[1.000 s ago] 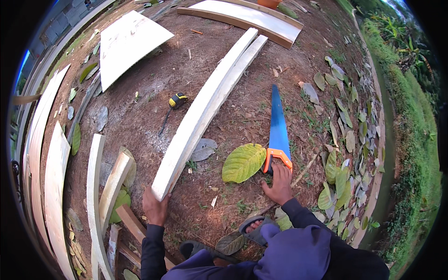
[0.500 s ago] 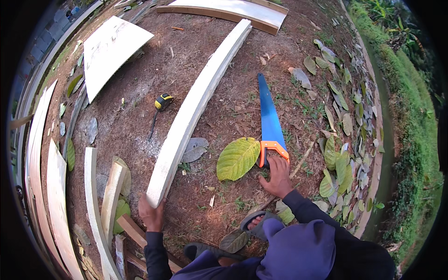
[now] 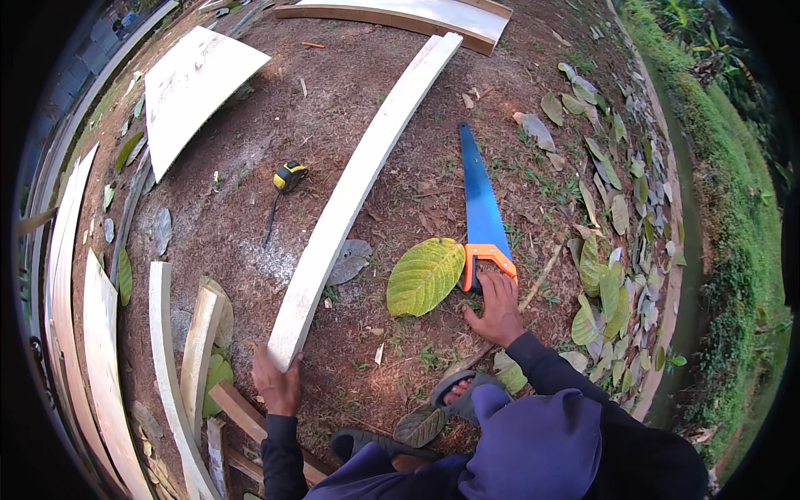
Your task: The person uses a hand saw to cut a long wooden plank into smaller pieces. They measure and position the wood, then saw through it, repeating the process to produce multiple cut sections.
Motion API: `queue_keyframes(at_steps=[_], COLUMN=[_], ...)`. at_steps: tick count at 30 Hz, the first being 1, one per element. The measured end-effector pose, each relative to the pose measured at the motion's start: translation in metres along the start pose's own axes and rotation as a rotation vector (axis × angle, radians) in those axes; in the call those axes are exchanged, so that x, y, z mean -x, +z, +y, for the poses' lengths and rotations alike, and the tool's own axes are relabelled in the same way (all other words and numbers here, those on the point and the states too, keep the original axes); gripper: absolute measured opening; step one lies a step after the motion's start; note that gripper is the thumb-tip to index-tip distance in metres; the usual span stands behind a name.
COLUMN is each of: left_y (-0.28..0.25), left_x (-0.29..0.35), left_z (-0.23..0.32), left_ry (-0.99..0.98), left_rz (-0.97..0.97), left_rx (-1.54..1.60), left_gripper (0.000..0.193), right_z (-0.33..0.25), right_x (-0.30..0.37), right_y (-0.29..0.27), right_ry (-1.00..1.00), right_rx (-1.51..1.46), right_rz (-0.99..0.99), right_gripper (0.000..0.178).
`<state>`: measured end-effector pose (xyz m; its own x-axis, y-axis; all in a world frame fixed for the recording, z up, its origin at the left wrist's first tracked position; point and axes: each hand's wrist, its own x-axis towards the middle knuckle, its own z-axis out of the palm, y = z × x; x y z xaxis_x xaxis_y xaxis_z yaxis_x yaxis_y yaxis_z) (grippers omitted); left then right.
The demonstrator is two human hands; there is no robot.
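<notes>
My left hand (image 3: 278, 382) is closed round the near end of a long pale wooden plank (image 3: 354, 196), which stretches away to the far middle. On the right, a hand saw (image 3: 484, 200) with a blue blade and an orange and black handle lies flat on the soil. My right hand (image 3: 498, 310) rests at its handle, fingers over the lower edge; whether they wrap round it is hard to see. A big yellow-green leaf (image 3: 426, 277) lies just left of the handle. Beyond the plank's left side is a yellow and black tape measure (image 3: 289, 177) with a dark strap.
A white board (image 3: 200, 96) lies far left, and a wood-edged white panel (image 3: 400, 17) at the far end. Several wood strips (image 3: 163, 358) lie at near left. Dry leaves (image 3: 612, 292) line the right side beside a ditch (image 3: 687, 250). My sandalled foot (image 3: 458, 392) is near.
The plank has turned slightly in my left hand, with its far end shifting a little right and its near end rising slightly. My right hand stays at the saw handle.
</notes>
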<state>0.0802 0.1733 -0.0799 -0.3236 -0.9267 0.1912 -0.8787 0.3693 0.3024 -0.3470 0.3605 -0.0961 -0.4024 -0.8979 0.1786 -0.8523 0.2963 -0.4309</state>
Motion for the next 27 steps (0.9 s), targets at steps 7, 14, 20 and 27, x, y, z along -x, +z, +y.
queue_keyframes(at_steps=[7, 14, 20, 27], left_y=[0.004, 0.004, -0.016, -0.056], left_x=[0.003, 0.001, -0.018, -0.020], left_z=[0.001, 0.000, 0.014, 0.055], left_ry=[-0.052, -0.092, -0.043, -0.181], left_rz=[0.041, -0.025, -0.247, -0.605], left_rx=[0.023, 0.004, -0.090, 0.271], left_gripper=[0.071, 0.072, 0.074, 0.069], right_z=[0.003, 0.003, 0.006, -0.028], right_x=[0.002, 0.002, 0.004, -0.005], right_y=[0.002, 0.000, 0.000, -0.020], right_ry=[-0.007, -0.001, 0.037, -0.003], right_rx=[0.005, -0.005, -0.059, -0.196], right_rz=[0.021, 0.009, 0.005, 0.095], right_gripper=[0.076, 0.075, 0.073, 0.067])
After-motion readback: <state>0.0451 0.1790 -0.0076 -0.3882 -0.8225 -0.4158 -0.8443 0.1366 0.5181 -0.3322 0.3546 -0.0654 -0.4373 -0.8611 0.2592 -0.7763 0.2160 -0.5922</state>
